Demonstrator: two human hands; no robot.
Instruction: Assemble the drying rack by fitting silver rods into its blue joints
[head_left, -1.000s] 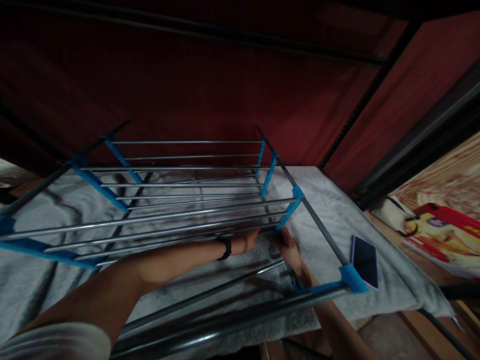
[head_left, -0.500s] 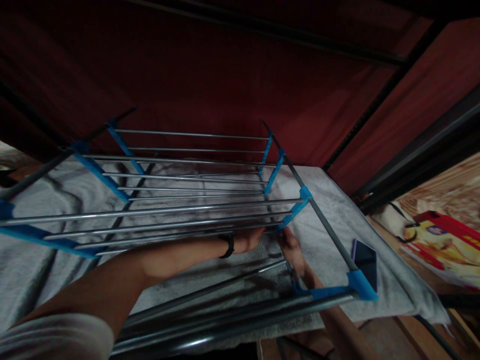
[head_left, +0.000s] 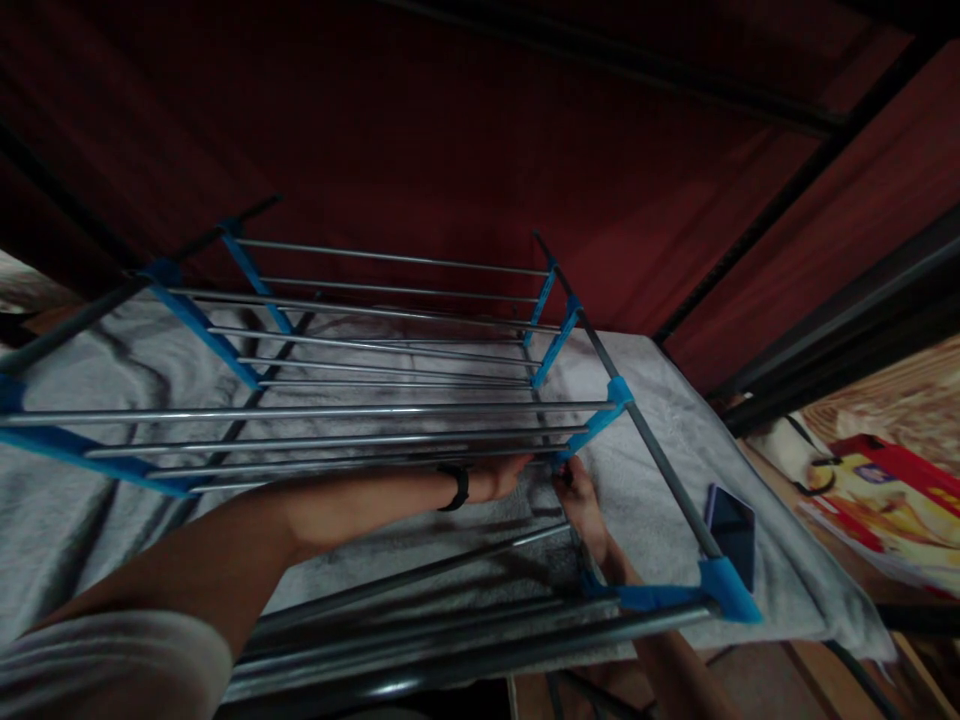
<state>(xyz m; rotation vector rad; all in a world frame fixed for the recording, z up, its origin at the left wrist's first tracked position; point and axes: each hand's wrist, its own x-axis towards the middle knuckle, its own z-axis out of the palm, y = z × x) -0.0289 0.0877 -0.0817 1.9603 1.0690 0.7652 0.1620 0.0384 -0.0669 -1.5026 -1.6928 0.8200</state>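
Observation:
A rack of metal tubes and blue plastic brackets lies on its side. My left hand (head_left: pixel 504 478), with a black band at the wrist, reaches between the tiers. Its fingers are closed at the right end of a thin metal rod (head_left: pixel 375 463), partly hidden behind the rods. Facing it, my right hand (head_left: pixel 585 505) pinches at the lower end of a blue bracket (head_left: pixel 589 432), beside the dark lower pole; the fingertips are in shadow. A nearer blue bracket (head_left: pixel 660 592) crosses over my right forearm. Another rod (head_left: pixel 450 565) slants below my hands.
Grey fabric (head_left: pixel 660 430) covers the surface under the rack. A phone (head_left: pixel 731 530) lies by the right-hand pole. Further right are a red and yellow package (head_left: pixel 892 500) and a white item with a dark strap (head_left: pixel 787 450). A dark red wall (head_left: pixel 420 130) stands behind.
The view has shifted slightly, and the rack's far side sits a little higher in view. Both hands stay at the same joint, with hardly any movement.

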